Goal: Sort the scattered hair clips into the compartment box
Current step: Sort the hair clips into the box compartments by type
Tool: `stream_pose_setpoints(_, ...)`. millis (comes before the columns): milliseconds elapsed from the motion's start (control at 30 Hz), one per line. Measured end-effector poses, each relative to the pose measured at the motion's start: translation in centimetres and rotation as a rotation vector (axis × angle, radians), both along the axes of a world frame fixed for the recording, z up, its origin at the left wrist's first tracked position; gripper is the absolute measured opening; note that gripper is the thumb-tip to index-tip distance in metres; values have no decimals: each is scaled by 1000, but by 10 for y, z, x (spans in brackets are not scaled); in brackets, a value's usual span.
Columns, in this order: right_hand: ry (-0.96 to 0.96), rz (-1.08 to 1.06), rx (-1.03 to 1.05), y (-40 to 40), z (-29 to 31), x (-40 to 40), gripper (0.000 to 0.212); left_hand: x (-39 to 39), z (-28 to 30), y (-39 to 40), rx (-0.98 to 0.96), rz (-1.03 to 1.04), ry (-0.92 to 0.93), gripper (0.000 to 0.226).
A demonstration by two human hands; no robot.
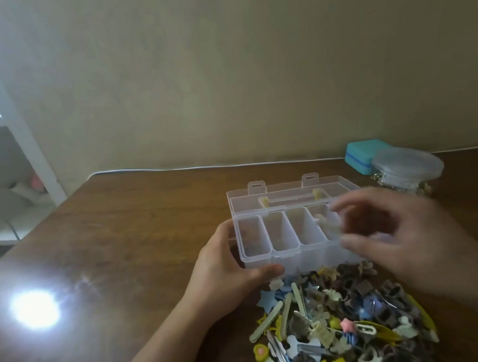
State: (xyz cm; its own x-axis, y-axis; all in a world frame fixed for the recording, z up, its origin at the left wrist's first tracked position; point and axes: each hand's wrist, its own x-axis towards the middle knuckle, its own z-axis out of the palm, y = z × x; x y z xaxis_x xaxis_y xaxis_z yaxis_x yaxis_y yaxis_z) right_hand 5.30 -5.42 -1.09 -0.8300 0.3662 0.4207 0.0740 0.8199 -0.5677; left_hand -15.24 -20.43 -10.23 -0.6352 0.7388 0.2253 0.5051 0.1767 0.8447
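Clear compartment box [281, 233] open on the brown table [136, 243], just far of the heaped hair clips [341, 322], gripped at its near-left corner by the left hand [228, 270]; right hand [397, 236] blurred above its right compartments, fingers spread, seemingly released, a pale clip [327, 224] beneath.

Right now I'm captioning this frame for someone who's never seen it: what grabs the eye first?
A heap of colourful hair clips fills the near table edge, just behind it a clear compartment box with its lid open. The left hand steadies the box's left end; the blurred right hand hovers over its right compartments. A bright light glare marks the brown table at left.
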Motion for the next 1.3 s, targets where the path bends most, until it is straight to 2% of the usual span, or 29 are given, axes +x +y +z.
stream_pose_setpoints(67,10,5,17,-24,1,-40,33,-1,-1,0,2,5,1,89)
stream_pose_setpoints(233,-153,-80,78,-54,-18,-111,35,-1,2,2,14,-10,11,82)
stream_pose_setpoints(400,-140,-81,120,-56,-21,-113,28,-6,3,2,27,-34,10,79)
stream_pose_setpoints(533,10,49,210,-56,-17,-78,11,-9,1,2,39,-47,-10,86)
stream_pose_setpoints(667,-382,11,322,-63,-22,-56,19,-14,0,3,15,-59,2,92)
stream_pose_setpoints(733,-447,-24,362,-64,-25,-58,23,-16,0,3,-7,-64,13,92)
stream_pose_setpoints(900,-556,-120,482,-62,-31,-63,25,-18,1,5,-22,-72,15,92)
stream_pose_setpoints(1033,-647,-193,472,-58,-29,-61,33,-18,2,7,-31,-75,-12,90)
stream_pose_setpoints(1300,-638,-223,445,-61,-33,-71,16,-18,1,9,-42,-69,16,94)
